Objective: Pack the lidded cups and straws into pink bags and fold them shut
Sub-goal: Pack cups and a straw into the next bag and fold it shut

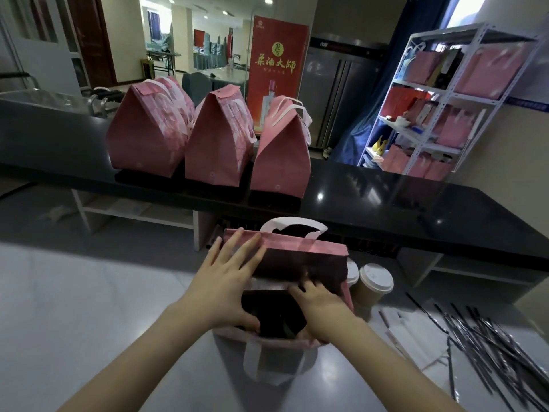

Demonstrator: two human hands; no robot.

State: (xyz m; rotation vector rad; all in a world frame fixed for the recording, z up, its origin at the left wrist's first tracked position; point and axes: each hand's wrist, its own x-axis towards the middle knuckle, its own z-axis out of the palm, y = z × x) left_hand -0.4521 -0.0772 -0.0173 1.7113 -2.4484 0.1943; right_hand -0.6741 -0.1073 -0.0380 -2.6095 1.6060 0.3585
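Note:
An open pink bag with white handles stands on the pale counter in front of me. My left hand holds its left side, fingers spread over the far wall and thumb inside the mouth. My right hand reaches into the dark opening, fingers pressing on something inside that I cannot make out. Two brown paper cups with white lids stand just right of the bag. A heap of wrapped dark straws lies at the right.
Three pink bags folded shut stand in a row on the raised black ledge behind. White napkins or flat paper lie by the straws. A white shelf rack with more pink bags stands far right.

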